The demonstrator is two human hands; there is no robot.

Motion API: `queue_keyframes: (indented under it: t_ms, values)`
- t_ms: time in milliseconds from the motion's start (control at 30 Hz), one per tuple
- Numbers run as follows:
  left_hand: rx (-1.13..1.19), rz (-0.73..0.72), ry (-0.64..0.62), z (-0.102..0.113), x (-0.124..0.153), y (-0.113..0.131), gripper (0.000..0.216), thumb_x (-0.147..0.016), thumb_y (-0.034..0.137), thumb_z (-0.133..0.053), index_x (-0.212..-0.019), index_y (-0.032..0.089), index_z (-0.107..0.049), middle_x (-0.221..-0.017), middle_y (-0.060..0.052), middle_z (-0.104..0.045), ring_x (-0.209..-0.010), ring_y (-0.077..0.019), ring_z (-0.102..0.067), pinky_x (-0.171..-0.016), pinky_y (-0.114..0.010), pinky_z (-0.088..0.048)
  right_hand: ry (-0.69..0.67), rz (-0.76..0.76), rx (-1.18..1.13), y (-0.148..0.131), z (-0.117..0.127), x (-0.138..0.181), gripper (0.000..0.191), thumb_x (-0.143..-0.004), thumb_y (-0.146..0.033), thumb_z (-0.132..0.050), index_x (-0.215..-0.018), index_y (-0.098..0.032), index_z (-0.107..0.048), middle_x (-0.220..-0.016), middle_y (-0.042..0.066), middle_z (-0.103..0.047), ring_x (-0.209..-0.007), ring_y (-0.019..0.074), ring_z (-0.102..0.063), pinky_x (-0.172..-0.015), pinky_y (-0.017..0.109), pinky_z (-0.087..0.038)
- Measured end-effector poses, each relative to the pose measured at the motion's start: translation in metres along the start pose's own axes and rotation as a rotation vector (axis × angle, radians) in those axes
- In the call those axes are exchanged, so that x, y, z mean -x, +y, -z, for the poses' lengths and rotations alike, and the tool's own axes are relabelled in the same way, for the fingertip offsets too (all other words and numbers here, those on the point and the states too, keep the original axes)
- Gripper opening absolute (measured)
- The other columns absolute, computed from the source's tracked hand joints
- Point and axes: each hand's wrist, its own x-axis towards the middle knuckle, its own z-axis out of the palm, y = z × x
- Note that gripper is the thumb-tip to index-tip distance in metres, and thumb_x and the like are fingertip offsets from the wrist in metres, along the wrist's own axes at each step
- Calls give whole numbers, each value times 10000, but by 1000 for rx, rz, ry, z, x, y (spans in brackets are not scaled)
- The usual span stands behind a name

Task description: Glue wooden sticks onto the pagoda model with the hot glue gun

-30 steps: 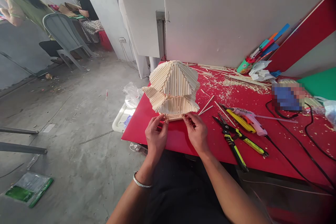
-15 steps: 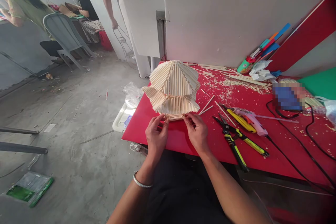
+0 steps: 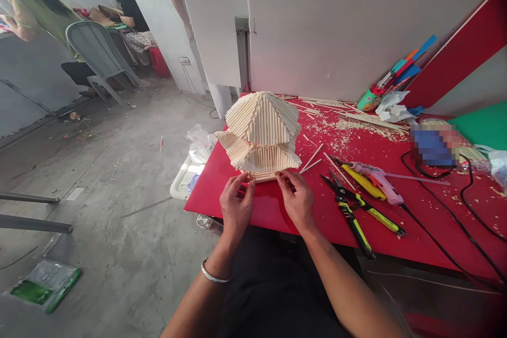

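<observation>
Stick pagoda model [image 3: 261,129] stands upright on the red worktop [image 3: 270,208], at 12 o'clock from both hands. Left hand [image 3: 236,203] and right hand [image 3: 297,198], equally near, pinch its base corners with the fingertips.

A single head-worn camera looks forward and down, close above the near side of the stick house [image 3: 261,132], which sits mid-frame. Beyond the stick house stands the white partition [image 3: 336,26]; the table [image 3: 269,211] stretches right of it, the concrete floor [image 3: 119,169] left of it.
</observation>
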Motion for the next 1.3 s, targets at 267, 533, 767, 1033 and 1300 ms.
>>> queue_keyframes:
  t_ms: [267,533,767,1033,1300]
  values:
    - [-10,-15,10,-1,0,-1,174,-840,301,-654,-961,194,-718,-880,-44,-707,-609,-111,-620,-610,-250,-551,-11,-30,-15,0,-1,0,246,-918,-413,-541,-1024,-221,-652,-896,43,-674,-773,137,-619,-744,274,-521]
    - [-19,-18,0,-1,0,-1,177,-840,295,-653,-965,186,-712,-887,-43,-709,-608,-106,-618,-609,-244,-543,-23,-35,-23,1,-2,-1,257,-920,-417,-531,-1031,-217,-648,-891,44,-672,-799,142,-622,-756,281,-518]
    - [-25,-5,-2,0,-1,0,190,-837,310,-649,-968,189,-713,-897,-47,-711,-619,-112,-624,-632,-257,-550,-35,-38,-28,0,-2,0,266,-928,-423,-513,-1029,-219,-650,-897,52,-668,-794,145,-624,-752,284,-523]
    - [-36,9,-9,1,-1,0,195,-830,308,-654,-971,188,-715,-913,-49,-714,-627,-114,-624,-629,-258,-551,-32,-32,-23,-3,-2,-1,260,-932,-416,-508,-1033,-225,-652,-892,44,-657,-766,135,-612,-744,276,-516]
    - [-42,22,-4,1,-2,-5,218,-823,325,-667,-988,192,-719,-915,-43,-716,-657,-121,-638,-648,-260,-552,-26,-34,-25,-4,-4,-1,277,-939,-411,-496,-1071,-225,-653,-882,43,-650,-786,138,-615,-754,266,-511]
